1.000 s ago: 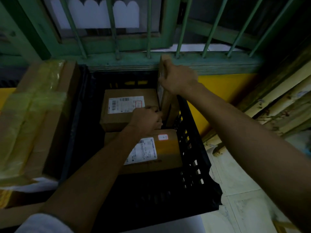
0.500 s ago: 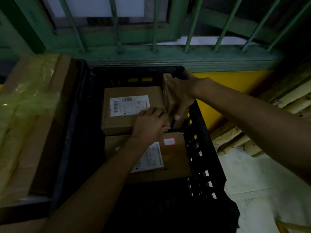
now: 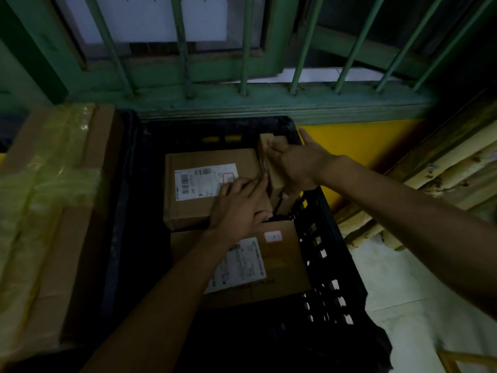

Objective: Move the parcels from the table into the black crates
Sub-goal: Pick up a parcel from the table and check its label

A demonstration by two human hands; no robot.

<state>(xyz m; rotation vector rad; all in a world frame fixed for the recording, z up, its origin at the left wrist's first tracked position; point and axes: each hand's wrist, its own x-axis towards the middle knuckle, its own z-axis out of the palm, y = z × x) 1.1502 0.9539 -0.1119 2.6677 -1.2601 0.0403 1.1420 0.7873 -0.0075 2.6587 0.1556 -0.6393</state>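
A black crate (image 3: 317,238) stands below the window. Two flat brown parcels with white labels lie in it, a far parcel (image 3: 188,211) and a near parcel (image 3: 285,265). A third, narrow parcel (image 3: 274,181) stands on edge between the far parcel and the crate's right wall. My right hand (image 3: 298,168) holds this upright parcel from above, fingers over its top edge and thumb splayed out. My left hand (image 3: 236,205) lies flat on the far parcel's right end, its straight fingertips touching the upright parcel's side.
A large cardboard box (image 3: 53,211) wrapped in yellow tape fills the space left of the crate. Green window bars (image 3: 242,49) and a sill run behind. A yellow panel (image 3: 363,146), stacked wooden planks (image 3: 443,170) and pale floor (image 3: 416,292) lie right.
My right hand has lowered the upright parcel from above the crate rim down into the gap at the right wall. My left hand has uncurled and now lies flat on the far parcel.
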